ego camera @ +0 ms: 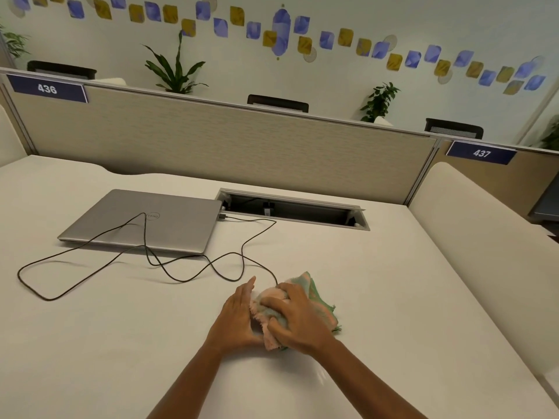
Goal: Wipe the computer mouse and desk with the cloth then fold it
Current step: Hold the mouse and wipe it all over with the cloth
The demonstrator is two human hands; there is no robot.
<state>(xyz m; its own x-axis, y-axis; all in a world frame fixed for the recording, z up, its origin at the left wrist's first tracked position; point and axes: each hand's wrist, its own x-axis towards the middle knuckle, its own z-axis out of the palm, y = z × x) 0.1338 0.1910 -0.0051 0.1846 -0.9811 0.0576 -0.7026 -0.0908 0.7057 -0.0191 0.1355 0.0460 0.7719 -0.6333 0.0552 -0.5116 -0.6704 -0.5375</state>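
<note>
A pink and green cloth lies bunched on the white desk near the front middle. My right hand sits on top of the bundle with curled fingers gripping it. Against the bundle's left side rests my left hand, fingers straight and together. The computer mouse is hidden under the cloth; only its black cable shows, running out from the cloth's far edge toward the laptop.
A closed silver laptop lies at the back left, with the cable looping over its lid and across the desk. A recessed cable tray opens at the back middle. A beige partition bounds the far edge. A cushioned divider stands on the right.
</note>
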